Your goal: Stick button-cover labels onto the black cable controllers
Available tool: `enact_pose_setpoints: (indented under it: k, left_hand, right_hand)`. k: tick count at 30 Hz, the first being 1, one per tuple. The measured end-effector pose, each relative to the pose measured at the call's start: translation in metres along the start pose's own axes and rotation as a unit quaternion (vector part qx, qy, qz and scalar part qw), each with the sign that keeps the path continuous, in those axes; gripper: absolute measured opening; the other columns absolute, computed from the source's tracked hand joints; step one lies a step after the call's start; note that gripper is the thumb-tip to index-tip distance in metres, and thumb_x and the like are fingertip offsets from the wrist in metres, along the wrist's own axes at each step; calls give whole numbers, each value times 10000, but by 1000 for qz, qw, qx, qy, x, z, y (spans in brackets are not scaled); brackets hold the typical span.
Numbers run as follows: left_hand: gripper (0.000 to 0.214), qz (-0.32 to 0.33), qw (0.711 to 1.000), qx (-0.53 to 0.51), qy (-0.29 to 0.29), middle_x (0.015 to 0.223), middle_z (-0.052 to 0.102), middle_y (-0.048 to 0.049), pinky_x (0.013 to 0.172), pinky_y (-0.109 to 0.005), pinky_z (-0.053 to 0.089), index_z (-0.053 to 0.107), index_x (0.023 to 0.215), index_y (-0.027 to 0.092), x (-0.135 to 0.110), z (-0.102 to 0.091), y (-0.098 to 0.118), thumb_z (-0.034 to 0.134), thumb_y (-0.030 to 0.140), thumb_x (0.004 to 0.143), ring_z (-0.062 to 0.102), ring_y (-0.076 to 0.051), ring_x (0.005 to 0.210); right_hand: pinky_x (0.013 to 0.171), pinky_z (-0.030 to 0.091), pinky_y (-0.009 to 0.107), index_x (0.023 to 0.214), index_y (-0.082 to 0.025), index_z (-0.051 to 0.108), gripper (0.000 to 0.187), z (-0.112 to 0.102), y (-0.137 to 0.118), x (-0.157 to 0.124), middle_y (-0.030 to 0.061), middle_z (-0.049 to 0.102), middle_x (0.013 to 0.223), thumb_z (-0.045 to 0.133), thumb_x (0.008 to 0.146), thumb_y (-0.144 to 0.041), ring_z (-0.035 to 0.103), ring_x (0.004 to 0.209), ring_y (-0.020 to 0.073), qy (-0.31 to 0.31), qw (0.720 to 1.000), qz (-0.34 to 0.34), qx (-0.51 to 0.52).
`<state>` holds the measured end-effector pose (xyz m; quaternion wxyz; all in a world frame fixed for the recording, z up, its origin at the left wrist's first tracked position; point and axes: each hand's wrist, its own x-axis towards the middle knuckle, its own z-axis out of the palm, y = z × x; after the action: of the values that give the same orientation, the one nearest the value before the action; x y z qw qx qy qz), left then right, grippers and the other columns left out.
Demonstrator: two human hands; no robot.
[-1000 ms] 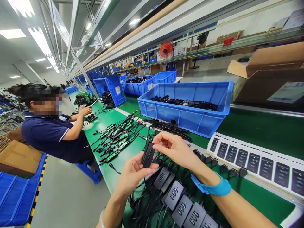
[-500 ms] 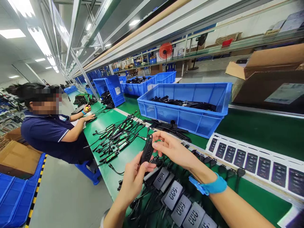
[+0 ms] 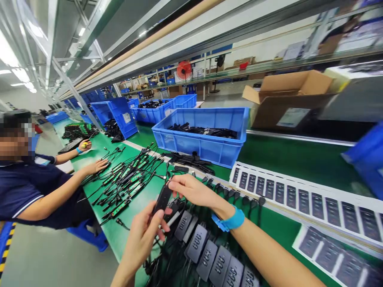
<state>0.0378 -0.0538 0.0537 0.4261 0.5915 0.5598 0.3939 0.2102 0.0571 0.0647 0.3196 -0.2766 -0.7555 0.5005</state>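
My left hand grips a slim black cable controller low in the middle of the view, and the unit tilts up and to the right. My right hand reaches in from the right, fingertips pinching the controller's upper end. A blue wrist strap circles my right wrist. Just below my hands lies a row of several black button controllers with tangled black cables. The controller's button face is mostly hidden by my left hand.
The green workbench holds a heap of cables with green circuit boards. Printed label sheets lie to the right. A blue crate of black parts and a cardboard box stand beyond. A co-worker sits at the left.
The whole scene has shifted left as the view turned right. Both hands still hold the controller, now tilted a little further. The co-worker's near hand has moved onto the bench.
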Motion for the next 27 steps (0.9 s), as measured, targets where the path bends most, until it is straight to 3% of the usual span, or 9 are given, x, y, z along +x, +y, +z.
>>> enact_pose_setpoints:
  k: [3,6,8,11,14,17,19,22,27]
  left_hand:
    - [395,17,997,67,-25,861,629,-62,510,-223,496,642,1089,164,-6,-5,-9,514,482,892,595,-138,626]
    - [415,60,982,178,-29,893,642,-54,581,-238,512,597,1240,220,-11,3,-23,560,420,878,583,-140,663]
    - [468,82,967,235,-49,993,657,-69,620,-255,528,532,1323,258,-12,9,-30,568,392,876,605,-160,732]
    - [450,108,947,299,-54,1207,607,-99,742,-298,545,519,1333,279,-8,7,-36,535,400,899,618,-208,939]
    - [415,101,925,367,24,1213,591,-121,829,-359,531,532,1303,228,5,-16,-47,473,396,928,605,-237,997]
    - [369,65,874,463,133,1104,604,-136,877,-417,502,554,1241,154,23,-48,-64,480,305,913,593,-269,998]
    - [334,34,844,507,172,1035,594,-140,861,-437,496,572,1186,126,31,-66,-75,506,245,881,586,-287,978]
    - [254,18,835,523,171,967,576,-122,807,-419,502,603,1079,131,35,-76,-86,544,229,852,579,-285,938]
    - [227,34,850,514,115,908,554,-62,774,-353,489,617,981,175,36,-63,-89,665,260,776,566,-239,864]
  right_hand:
    - [573,420,237,647,-163,653,566,-39,12,0,36,636,601,377,956,-549,595,566,141,39,972,110,-203]
    - [658,429,268,735,-161,701,348,-74,42,-4,88,697,751,496,939,-354,659,756,213,159,879,219,-394]
    - [710,435,292,850,-132,715,215,-87,67,-6,150,701,921,529,909,-224,653,904,263,195,845,261,-425]
    - [766,450,316,937,-89,710,184,-93,104,-8,210,666,1048,576,881,-203,633,999,295,205,820,299,-444]
    - [788,460,336,966,-68,709,237,-94,128,-8,224,664,1046,566,891,-242,638,997,306,195,824,303,-437]
    - [815,461,333,996,-76,708,256,-97,137,-7,202,681,1030,594,862,-262,634,1014,306,189,842,286,-416]
    - [824,460,344,1022,-78,698,283,-100,138,-6,199,679,1039,622,821,-261,630,1014,317,198,850,276,-403]
    - [795,460,387,983,-93,690,249,-103,132,-7,198,675,1010,604,773,-196,632,967,345,226,854,269,-385]
    - [723,485,367,869,-143,641,152,-100,111,-2,112,683,838,575,736,-175,653,802,275,248,884,243,-313]
